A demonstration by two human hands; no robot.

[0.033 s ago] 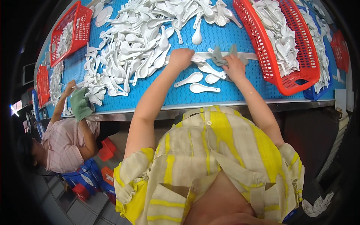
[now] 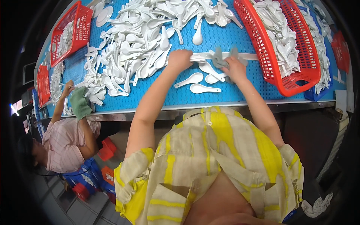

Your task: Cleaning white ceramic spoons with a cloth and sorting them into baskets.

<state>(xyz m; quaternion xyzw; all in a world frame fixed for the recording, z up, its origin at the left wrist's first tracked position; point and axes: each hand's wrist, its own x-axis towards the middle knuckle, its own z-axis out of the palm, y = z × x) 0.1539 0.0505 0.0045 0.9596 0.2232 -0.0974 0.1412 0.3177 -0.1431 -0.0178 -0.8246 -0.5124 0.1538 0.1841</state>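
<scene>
At the far left, a red basket (image 2: 82,28) with spoons in it stands tilted on the blue tabletop (image 2: 232,39), and below it a co-worker's hand (image 2: 68,89) is raised near a green cloth (image 2: 80,103) hanging at the tabletop's edge. Next comes a broad heap of white spoons (image 2: 129,48), piled beside the wearer's left arm, probably so that it lies within easy reach. The wearer's left hand (image 2: 180,60) is past the heap's right side, its fingers closed on a small bunch of spoons (image 2: 198,59); they appear gathered at one end, which would leave the rest exposed to the other hand. Just below, a few loose spoons (image 2: 204,89) lie apart from the heap, perhaps spaced so that each can be picked up singly. The right hand (image 2: 236,69) has its fingers pinched on a grey-green cloth (image 2: 218,59), blurred, bunched rather than spread, likely to suit small curved surfaces; whether it touches a spoon is unclear. Farther right, a large red basket (image 2: 258,43) holds many more spoons, angled alongside the right arm, presumably for a short reach, with a blue basket (image 2: 318,95) just beyond it.
</scene>
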